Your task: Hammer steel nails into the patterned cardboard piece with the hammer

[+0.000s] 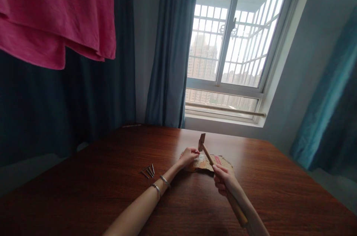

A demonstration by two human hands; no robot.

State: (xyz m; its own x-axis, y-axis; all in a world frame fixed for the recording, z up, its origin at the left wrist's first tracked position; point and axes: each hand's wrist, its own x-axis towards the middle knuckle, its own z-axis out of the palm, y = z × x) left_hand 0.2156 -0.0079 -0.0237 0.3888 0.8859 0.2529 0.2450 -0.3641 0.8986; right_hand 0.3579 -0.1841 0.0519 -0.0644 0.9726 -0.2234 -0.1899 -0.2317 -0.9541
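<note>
The right hand's (224, 179) fingers were clamped round the hammer (208, 155), hiding part of its handle, its head raised near the left hand (189, 156). Those fingers were drawn together; I couldn't tell on what. Both hands partly covered the board (205, 163) on the desk (111, 195), near loose nails (150, 172).

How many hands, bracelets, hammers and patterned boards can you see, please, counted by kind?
Hands: 2, the left hand and the right hand
Bracelets: 2
Hammer: 1
Patterned board: 1
Total: 6
</note>
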